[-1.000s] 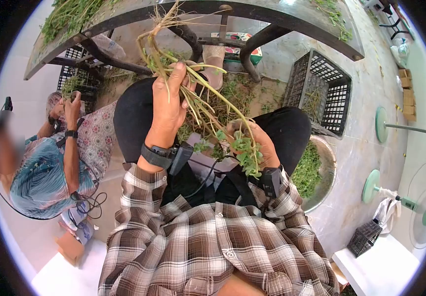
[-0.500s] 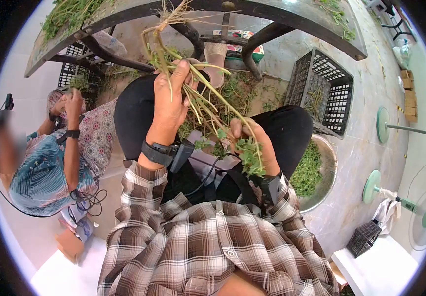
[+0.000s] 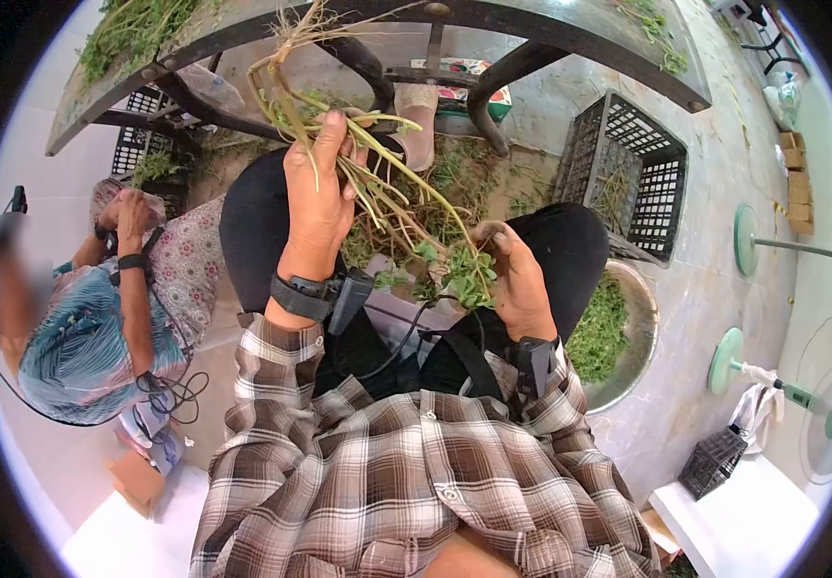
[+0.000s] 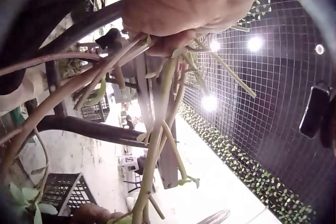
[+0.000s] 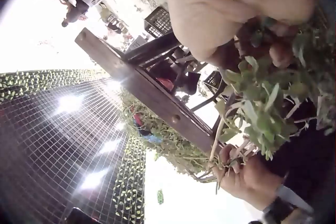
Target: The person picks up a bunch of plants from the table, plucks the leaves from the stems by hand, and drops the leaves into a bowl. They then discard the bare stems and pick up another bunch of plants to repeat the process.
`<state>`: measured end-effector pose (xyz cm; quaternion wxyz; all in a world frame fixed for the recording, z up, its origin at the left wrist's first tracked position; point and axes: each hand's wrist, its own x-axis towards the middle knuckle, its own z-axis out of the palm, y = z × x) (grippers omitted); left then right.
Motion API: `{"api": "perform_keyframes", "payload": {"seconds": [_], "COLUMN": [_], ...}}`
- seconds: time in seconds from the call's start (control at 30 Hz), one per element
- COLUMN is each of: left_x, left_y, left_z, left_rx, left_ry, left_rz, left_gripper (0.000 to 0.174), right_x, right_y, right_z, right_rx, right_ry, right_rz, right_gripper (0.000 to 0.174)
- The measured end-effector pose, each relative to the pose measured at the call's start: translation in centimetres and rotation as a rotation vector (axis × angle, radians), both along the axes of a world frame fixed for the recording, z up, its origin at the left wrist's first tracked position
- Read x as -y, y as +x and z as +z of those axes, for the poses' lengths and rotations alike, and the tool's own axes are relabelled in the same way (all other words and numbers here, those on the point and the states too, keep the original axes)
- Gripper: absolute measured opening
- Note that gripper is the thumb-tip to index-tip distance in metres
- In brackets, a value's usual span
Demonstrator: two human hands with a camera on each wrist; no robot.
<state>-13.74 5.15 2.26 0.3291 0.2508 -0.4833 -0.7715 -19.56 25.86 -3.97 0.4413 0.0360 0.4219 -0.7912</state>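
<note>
My left hand (image 3: 319, 197) grips a bunch of rooted green stems (image 3: 392, 159), its thumb laid along the top. Pale thread-like roots (image 3: 305, 29) stick out past the far side of that hand, and the stems slant down to the right. At their lower end is a cluster of small green leaves (image 3: 469, 275). My right hand (image 3: 522, 284) is beside this cluster, its fingers curled at a leafy stem. In the right wrist view the leaves (image 5: 268, 106) hang just below the curled fingers, partly hiding the fingertips.
A metal basin (image 3: 642, 337) of picked greens stands by my right knee. Beyond it is a black plastic crate (image 3: 661, 183). A dark-edged table (image 3: 570, 29) with more plants lies ahead, and plant litter covers the floor beneath. Another person (image 3: 98, 337) sits at the left.
My left hand and the bunch have shifted slightly left. My right hand has turned, and its fingers now show at the outer side of the leaves. The other person's hands have moved slightly.
</note>
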Motion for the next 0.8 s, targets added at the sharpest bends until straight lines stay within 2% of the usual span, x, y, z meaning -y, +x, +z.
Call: {"api": "perform_keyframes", "payload": {"seconds": [0.07,0.17,0.27,0.43,0.53,0.63,0.7,0.8], "left_x": [0.0,0.0,-0.2,-0.2,-0.4,-0.6,-0.7,-0.9], "left_y": [0.1,0.1,0.0,-0.1,-0.1,-0.1,-0.1,-0.1], "left_z": [-0.1,-0.1,0.0,-0.4,-0.4,-0.4,-0.4,-0.3], "left_rx": [0.01,0.008,0.007,0.022,0.037,0.108,0.122,0.147], "left_ry": [0.002,0.0,-0.001,-0.03,-0.042,-0.039,-0.045,-0.064], "left_rz": [0.008,-0.005,-0.003,-0.003,0.003,-0.024,-0.042,-0.085], "left_gripper": [0.024,0.024,0.024,0.023,0.022,0.025,0.025,0.026], "right_x": [0.1,-0.1,-0.3,-0.2,-0.3,0.0,0.2,0.0], "right_y": [0.1,0.6,0.7,0.7,0.5,0.4,0.4,0.0], "right_z": [0.5,1.0,0.5,0.4,-0.2,-0.4,0.1,0.4], "right_rx": [0.044,-0.094,-0.118,-0.202,-0.313,-0.312,-0.163,-0.079], "right_ry": [0.003,0.053,0.036,0.122,0.149,0.196,0.211,0.132], "right_rz": [0.05,0.208,0.248,0.174,0.23,0.13,0.003,-0.065], "right_gripper": [0.02,0.024,0.021,0.016,0.013,0.011,0.011,0.012]}}
